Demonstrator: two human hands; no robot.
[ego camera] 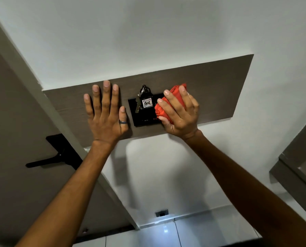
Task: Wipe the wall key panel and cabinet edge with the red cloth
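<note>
A dark wood panel [211,90] runs across the white wall. In its middle sits a black key switch plate [143,116] with a bunch of keys and a tag marked 406 [146,102] hanging in it. My right hand [181,114] grips the bunched red cloth [168,102] and presses it on the plate's right end. My left hand [106,113] lies flat on the wood panel left of the plate, fingers spread, a ring on the thumb. The plate's right part is hidden under the cloth.
A brown door [15,139] with a black lever handle [47,162] stands at the left. A cabinet edge [294,168] shows at the right. Low on the wall is a small socket [161,213], above a glossy tiled floor [166,234].
</note>
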